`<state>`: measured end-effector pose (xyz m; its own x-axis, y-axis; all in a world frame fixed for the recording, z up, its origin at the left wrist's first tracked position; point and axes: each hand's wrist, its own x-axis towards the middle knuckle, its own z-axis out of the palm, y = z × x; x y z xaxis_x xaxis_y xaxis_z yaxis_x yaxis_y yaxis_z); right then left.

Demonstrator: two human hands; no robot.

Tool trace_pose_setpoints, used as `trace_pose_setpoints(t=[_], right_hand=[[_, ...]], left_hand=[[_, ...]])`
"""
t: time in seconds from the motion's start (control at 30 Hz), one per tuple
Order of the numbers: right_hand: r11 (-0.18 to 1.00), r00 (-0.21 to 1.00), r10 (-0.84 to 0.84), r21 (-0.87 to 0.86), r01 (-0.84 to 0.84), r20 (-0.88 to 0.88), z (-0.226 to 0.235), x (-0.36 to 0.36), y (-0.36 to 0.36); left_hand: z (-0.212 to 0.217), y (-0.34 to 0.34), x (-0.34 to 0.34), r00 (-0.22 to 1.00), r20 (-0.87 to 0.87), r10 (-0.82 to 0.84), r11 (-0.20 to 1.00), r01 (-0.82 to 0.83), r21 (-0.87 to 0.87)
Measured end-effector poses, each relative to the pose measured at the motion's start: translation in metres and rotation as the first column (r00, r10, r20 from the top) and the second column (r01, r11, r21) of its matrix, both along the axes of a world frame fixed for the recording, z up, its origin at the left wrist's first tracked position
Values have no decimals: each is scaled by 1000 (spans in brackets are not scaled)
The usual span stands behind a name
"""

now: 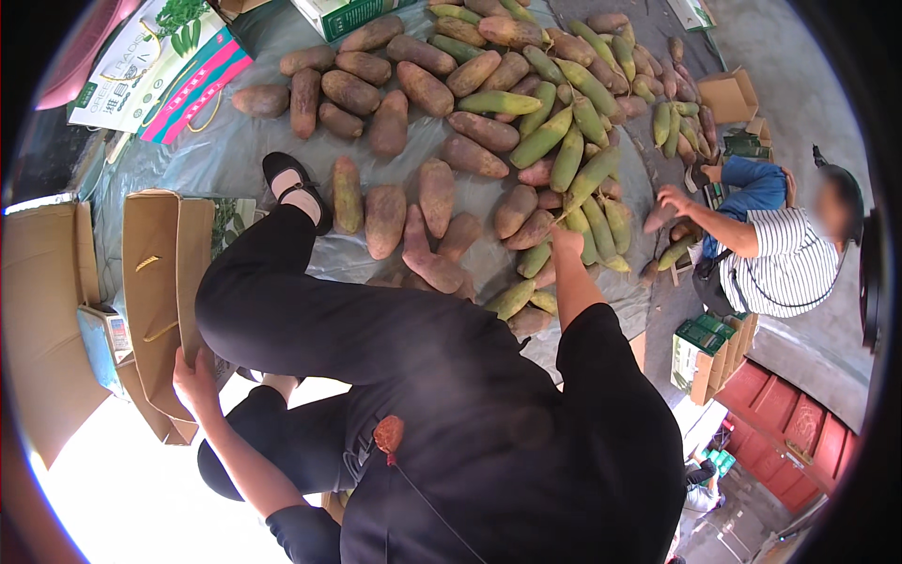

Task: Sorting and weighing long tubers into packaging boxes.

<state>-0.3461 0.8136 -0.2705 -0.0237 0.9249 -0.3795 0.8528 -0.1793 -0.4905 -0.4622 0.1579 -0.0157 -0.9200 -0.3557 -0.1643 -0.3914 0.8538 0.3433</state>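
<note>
My left hand (pixel 195 381) grips the edge of an open cardboard box (pixel 162 282) with yellow cord handles, which stands beside my bent leg. My right arm reaches out to a pile of roots, and my right hand (pixel 567 244) is down among them. Its fingers are too hidden to show whether they hold anything. Around that hand lie long green radishes (pixel 598 230) and a purplish-brown root (pixel 529 229). More thick purplish-brown roots (pixel 384 221) lie in front of my knee.
A plastic sheet (pixel 254 146) lies under the roots. At the far left stands a printed carton (pixel 155 70). Another person (pixel 770 235) in a striped shirt sits at the right, one hand near a root. Green boxes (pixel 705 343) stand by a red door (pixel 785 423).
</note>
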Motion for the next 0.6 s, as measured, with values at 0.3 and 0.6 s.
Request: trace_pose_setpoints(t=[0.3,0.6], right_hand=[[857,993,-85,-502,116,85,9,-33,-17],[871,990,93,-472,-134,-110,1,-81,-55]], left_hand=[[-1,-16,7,999,-5,-39,997,39,-68],[36,-38,44,997,3,80,981,-79,-180]])
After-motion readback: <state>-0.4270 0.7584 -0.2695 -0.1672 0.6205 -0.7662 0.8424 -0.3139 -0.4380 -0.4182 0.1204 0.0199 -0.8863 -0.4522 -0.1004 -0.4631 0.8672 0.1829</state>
